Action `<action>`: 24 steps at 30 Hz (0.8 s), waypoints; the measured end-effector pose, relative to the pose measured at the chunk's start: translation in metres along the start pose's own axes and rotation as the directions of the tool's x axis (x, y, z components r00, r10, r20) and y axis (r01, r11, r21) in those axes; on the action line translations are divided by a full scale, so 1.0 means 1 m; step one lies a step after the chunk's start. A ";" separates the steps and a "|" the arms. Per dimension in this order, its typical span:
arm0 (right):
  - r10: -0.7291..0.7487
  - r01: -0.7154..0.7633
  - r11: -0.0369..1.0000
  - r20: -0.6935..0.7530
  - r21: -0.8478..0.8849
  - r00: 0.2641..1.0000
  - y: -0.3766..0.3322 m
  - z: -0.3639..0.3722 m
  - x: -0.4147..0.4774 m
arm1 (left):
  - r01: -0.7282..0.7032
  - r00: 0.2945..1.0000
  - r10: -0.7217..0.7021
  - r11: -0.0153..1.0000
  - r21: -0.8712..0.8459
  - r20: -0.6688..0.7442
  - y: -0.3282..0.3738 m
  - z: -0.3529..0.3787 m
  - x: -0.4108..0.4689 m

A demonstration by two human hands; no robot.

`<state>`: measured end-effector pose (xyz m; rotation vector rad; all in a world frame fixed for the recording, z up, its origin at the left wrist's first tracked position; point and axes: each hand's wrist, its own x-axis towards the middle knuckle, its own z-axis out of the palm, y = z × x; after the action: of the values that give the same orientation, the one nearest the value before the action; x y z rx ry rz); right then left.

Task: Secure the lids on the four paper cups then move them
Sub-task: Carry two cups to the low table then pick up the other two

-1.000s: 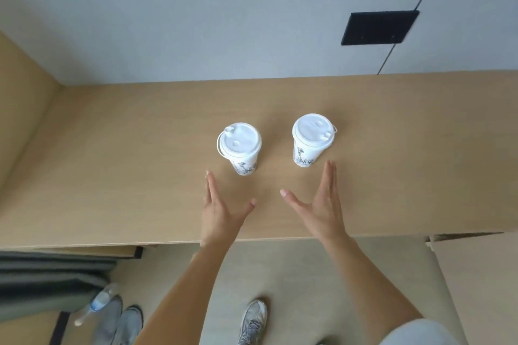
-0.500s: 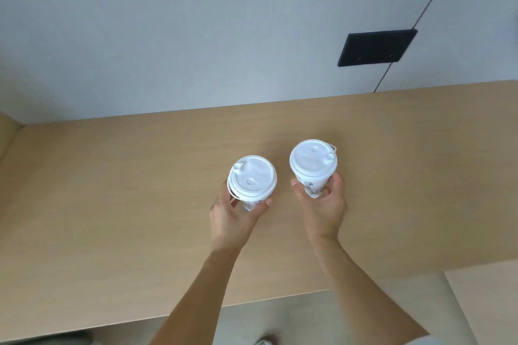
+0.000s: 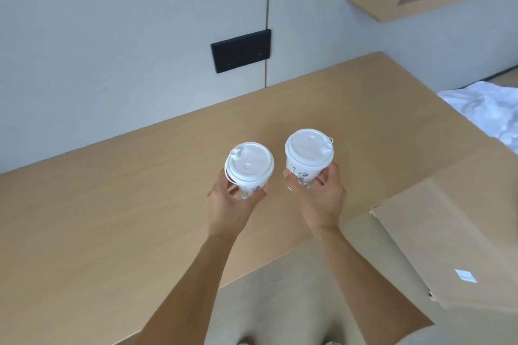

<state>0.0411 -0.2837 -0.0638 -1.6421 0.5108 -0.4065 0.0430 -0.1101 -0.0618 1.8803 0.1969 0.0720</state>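
- The left hand (image 3: 228, 204) has its fingers wrapped around the lower wall of the left cup (image 3: 249, 176), thumb tip on the near right side and the other fingertips on the left side; the grasp is closed on the cup.
- The right hand (image 3: 322, 199) grips the right cup (image 3: 305, 168) the same way, thumb on the cup's left side and the remaining fingers curled round its right side low down.
- Each cup is white paper with a small dark line drawing on its wall, and each carries a white plastic lid pressed on: left lid (image 3: 249, 162), right lid (image 3: 309, 147).
- Both cups stand upright, long axis close to vertical, lids facing up toward the camera and narrow bases pointing down at the counter (image 3: 112, 204).
- The small spout nub of the left lid sits at its far left rim; that of the right lid sits at its right rim.
- The cups are near each other but apart, side by side over the counter's right half, closer to its front edge than to the wall; whether their bases touch the surface cannot be told.
- A black wall plate (image 3: 241, 50) sits on the wall above the counter's back edge.
- A cardboard box (image 3: 448, 232) lies beside the counter's right front corner.
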 end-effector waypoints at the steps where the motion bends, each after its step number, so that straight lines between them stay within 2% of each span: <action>1: 0.000 0.000 1.000 -0.020 -0.014 1.000 0.000 -0.019 0.008 | -0.012 1.000 0.012 1.000 -0.008 0.018 0.008 0.018 -0.003; 7: 0.022 -0.029 0.999 -0.190 -0.033 0.982 0.009 -0.165 0.064 | -0.078 0.980 0.087 0.995 -0.059 0.178 0.067 0.161 -0.031; 14: 0.085 -0.131 0.987 -0.405 -0.088 0.910 0.039 -0.323 0.101 | -0.122 0.917 0.144 0.989 -0.082 0.372 0.113 0.322 -0.072; 20: 0.155 -0.232 0.970 -0.548 -0.074 0.822 0.072 -0.404 0.128 | -0.124 0.856 0.135 0.991 -0.056 0.499 0.121 0.427 -0.086; 24: 0.192 -0.302 0.950 -0.617 -0.079 0.764 0.100 -0.427 0.150 | -0.136 0.807 0.116 0.991 -0.010 0.579 0.114 0.481 -0.078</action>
<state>-0.0733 -0.7303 -0.1107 -1.5612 1.2682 -0.7092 0.0493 -0.6085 -0.1009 1.8582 -0.3535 -0.4182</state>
